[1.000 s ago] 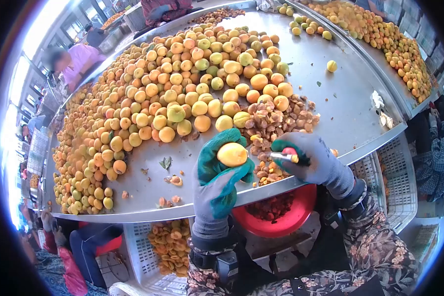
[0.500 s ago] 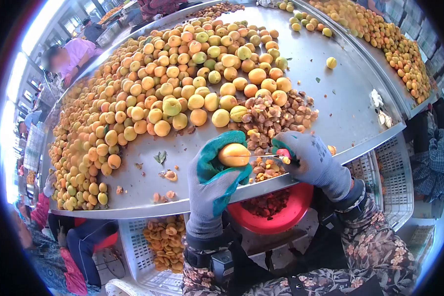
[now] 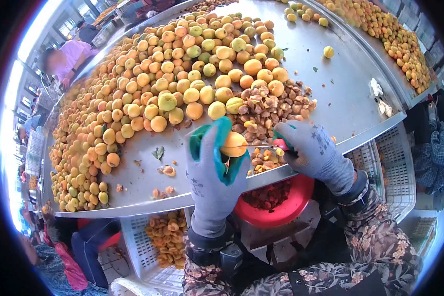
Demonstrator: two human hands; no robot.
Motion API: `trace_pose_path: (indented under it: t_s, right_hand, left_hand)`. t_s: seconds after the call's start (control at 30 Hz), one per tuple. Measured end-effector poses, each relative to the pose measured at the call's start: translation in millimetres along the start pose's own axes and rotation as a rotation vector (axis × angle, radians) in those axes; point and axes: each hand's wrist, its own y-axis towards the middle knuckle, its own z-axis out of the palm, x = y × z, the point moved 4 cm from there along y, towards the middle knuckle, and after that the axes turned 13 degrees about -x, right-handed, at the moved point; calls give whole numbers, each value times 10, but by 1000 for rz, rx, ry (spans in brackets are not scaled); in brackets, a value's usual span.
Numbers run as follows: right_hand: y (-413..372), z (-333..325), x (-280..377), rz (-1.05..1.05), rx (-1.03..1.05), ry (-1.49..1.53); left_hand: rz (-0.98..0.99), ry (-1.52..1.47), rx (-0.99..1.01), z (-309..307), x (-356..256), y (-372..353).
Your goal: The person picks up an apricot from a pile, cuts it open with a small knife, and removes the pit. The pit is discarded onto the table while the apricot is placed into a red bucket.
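Note:
My left hand, in a grey and green glove, grips a yellow-orange apricot above the near edge of the steel table. My right hand, in a grey glove, holds a small knife with a red handle; its blade runs left into the apricot. Just behind my hands lies a heap of brown apricot pits. A large pile of whole apricots covers the table's left and middle.
Under the table edge sit a red bowl of pits and a white crate of halved apricots. Another white crate stands at right. A person in pink works at the far left. More apricots line the right side.
My left hand has turned the apricot and rolled so the glove's grey back faces the camera. The knife blade has gone into the fruit. Both hands moved slightly up.

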Motion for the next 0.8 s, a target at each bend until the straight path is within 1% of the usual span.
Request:
trace_pose_path:
  t_s: [0.03,0.07,0.17,0.23,0.27,0.33,0.37,0.4,0.47,0.5,0.57,0.6,0.67,0.7,0.77,0.8]
  right_hand:
    - [-1,-4,2,11,21,-37]
    - [-1,-10,8,13,20,-38]
    - [-32,4,-10,4,35,-116]
    - [-65,20,-31,-9,-45,20]
    - [-74,25,-33,-3,-46,20]
    - [-71,32,-30,33,-32,162]
    - [-68,30,-27,31,-35,161]
    - [-64,37,-20,40,-29,184]
    - [-49,56,-3,45,-21,210]
    - [-45,69,3,51,-2,202]
    - [-38,93,16,54,15,194]
    - [-38,106,17,54,-6,184]
    - [-33,111,26,53,-28,173]
    - [-34,103,33,49,-62,156]
    - [-28,87,46,43,-96,136]
    - [-21,94,37,61,-97,126]
  left_hand:
    - [48,35,-16,15,-11,-17]
    - [49,34,-15,30,7,-31]
    - [-11,-48,18,60,33,-66]
    - [-772,-794,126,174,133,-172]
    - [-773,-794,132,186,134,-196]
    - [-866,-1024,106,238,145,-243]
    - [-934,-1136,46,257,107,-247]
    - [-930,-1136,44,261,90,-256]
    - [-1083,-1274,-1,266,95,-310]
    - [-1082,-1273,-5,263,137,-329]
    - [-1246,-1853,183,354,161,-402]
    - [-1243,-1854,182,383,181,-470]
    - [-471,-656,62,277,202,-519]
    - [-469,-657,63,272,163,-427]
    - [-1027,-1282,-43,331,125,-224]
    - [-1024,-1286,-44,322,135,-208]
